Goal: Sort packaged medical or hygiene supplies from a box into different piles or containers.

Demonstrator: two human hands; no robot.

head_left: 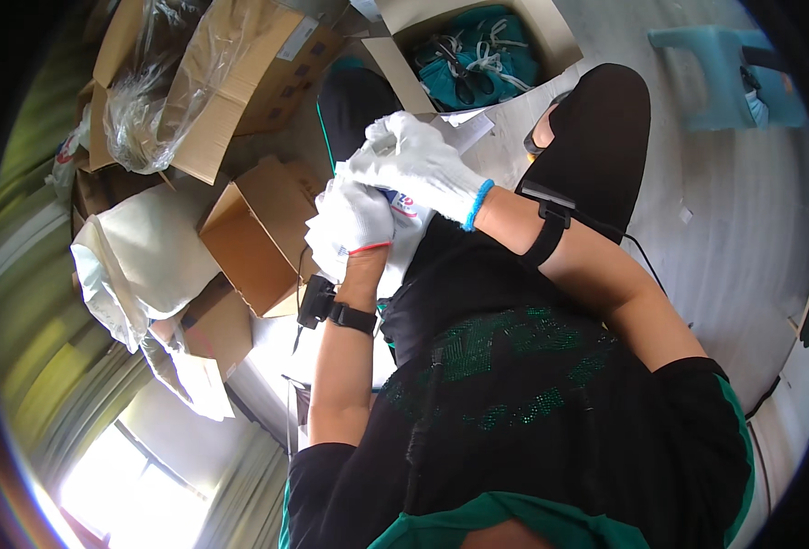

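White knit gloves cover both of my hands, which are together above my lap. My left hand [354, 221], with a red cuff, is closed on a white plastic bag [408, 207] with blue and red print. Just above it, my right hand [415, 165], blue-cuffed, has its fingers bent together at the bag's upper end. The gloves hide most of the bag and whatever is in it. Part of the bag hangs down beside my left wrist.
An open carton [381, 57] ahead holds teal cloth bundles with white cords and black-handled scissors [471, 84]. Left are a large carton [217, 101] with clear plastic film, a smaller open box [256, 224] and a white sack [153, 247]. A blue stool [711, 78] stands far right.
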